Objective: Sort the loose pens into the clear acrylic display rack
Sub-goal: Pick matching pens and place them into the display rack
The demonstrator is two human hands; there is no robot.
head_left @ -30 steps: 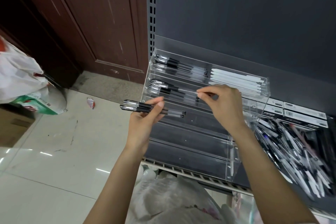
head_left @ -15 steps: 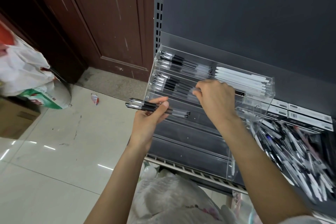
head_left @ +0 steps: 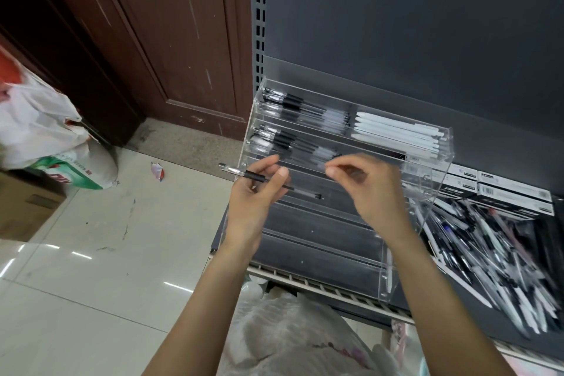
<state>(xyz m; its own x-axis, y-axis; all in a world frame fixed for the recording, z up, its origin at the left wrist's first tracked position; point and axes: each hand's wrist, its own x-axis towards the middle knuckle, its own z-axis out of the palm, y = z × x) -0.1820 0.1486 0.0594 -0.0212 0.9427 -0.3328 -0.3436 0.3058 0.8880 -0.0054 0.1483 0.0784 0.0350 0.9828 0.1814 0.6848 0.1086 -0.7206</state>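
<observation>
The clear acrylic display rack (head_left: 388, 281) stands tiered on the dark shelf. Its top tier holds black pens (head_left: 293, 107) on the left and white pens (head_left: 396, 131) on the right. More black pens (head_left: 283, 143) lie in the second tier, and the lower tiers look bare. My left hand (head_left: 254, 192) pinches a black pen (head_left: 302, 191) level in front of the rack's left side. My right hand (head_left: 369, 189) hovers before the second tier with curled fingers, thumb and forefinger close together, and nothing visible between them. A heap of loose pens (head_left: 488, 253) lies right of the rack.
Boxed pens (head_left: 512, 192) are stacked behind the loose heap. A white plastic bag (head_left: 39, 128) and a cardboard box (head_left: 24, 207) sit on the tiled floor at left, beside a brown door (head_left: 152, 40). Another plastic bag (head_left: 290, 333) lies below the wire shelf edge (head_left: 320, 287).
My right hand laid the pen it carried into the second tier and has drawn back out without it. My left hand has stayed in front of the rack.
</observation>
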